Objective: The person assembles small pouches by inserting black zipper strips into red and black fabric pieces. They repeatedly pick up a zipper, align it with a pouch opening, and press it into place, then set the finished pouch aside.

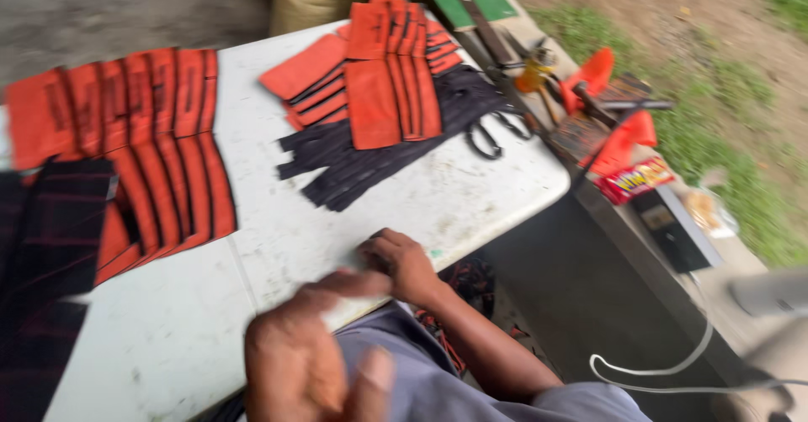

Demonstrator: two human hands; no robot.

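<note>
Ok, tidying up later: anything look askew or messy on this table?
Mostly orderly. The orange pieces lie in neat overlapping rows, but the black strips sprawl loosely under the far orange stack, with scissors at the table edge.

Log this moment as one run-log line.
left hand: raised, empty | right hand: on white table edge | orange pieces: fanned out | scissors: untouched

The white table top (278, 220) looks like matt plastic, scuffed and speckled with grime. The flat orange rectangular pieces (160, 136) and black strips (370, 157) look like matt cloth. The black-handled scissors (497, 132) show dull metal blades.
</note>
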